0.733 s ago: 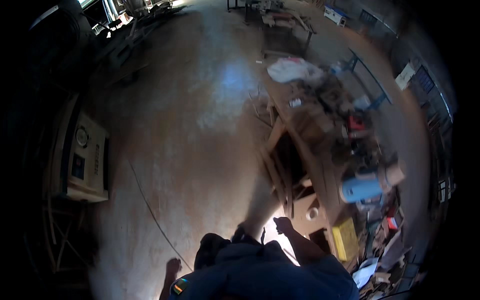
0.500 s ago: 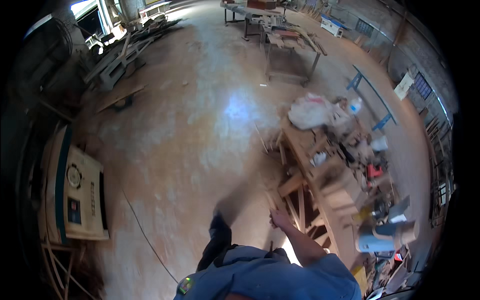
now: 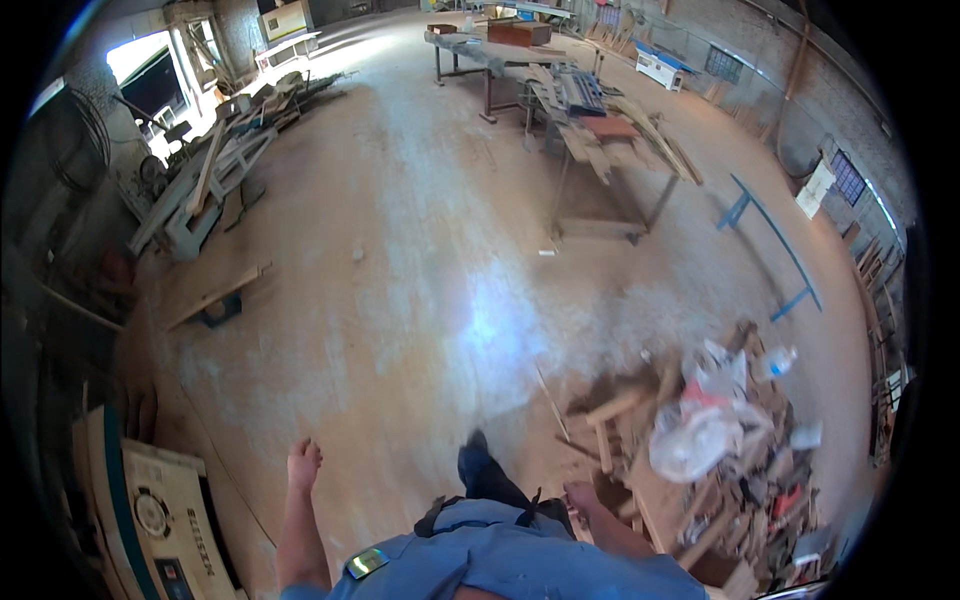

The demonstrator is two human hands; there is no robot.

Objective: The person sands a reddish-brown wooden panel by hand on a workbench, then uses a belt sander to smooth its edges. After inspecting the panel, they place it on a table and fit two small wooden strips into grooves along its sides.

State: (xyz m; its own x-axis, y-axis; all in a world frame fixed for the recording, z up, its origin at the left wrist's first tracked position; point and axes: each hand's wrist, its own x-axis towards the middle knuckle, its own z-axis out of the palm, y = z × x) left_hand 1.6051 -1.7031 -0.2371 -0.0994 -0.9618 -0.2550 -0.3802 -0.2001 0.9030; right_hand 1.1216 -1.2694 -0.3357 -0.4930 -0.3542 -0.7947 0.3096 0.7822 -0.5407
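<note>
My left hand (image 3: 304, 463) hangs out in front at my left side, its fingers curled in, with nothing seen in them. It is above the dusty floor, nearest to a cream machine cabinet (image 3: 165, 500) with a green edge and a round dial. My right hand (image 3: 578, 497) is low by my waist, its fingers curled, and no object shows in it. Beside it stands a wooden workbench (image 3: 655, 505) heaped with offcuts, a white plastic bag (image 3: 690, 440) and a clear bottle (image 3: 777, 362). One dark-trousered leg is stepped forward.
Ahead on the right is a metal-legged table (image 3: 600, 150) stacked with boards. A blue trestle (image 3: 775, 245) stands beyond the bench. Scrap timber (image 3: 215, 175) lies along the left wall, with a loose plank (image 3: 220, 295) nearer. A thin cable (image 3: 232, 478) crosses the floor.
I have moved forward, so the workbench and machine cabinet sit lower in view. My left hand has come into sight; my right hand has drawn back toward my waist.
</note>
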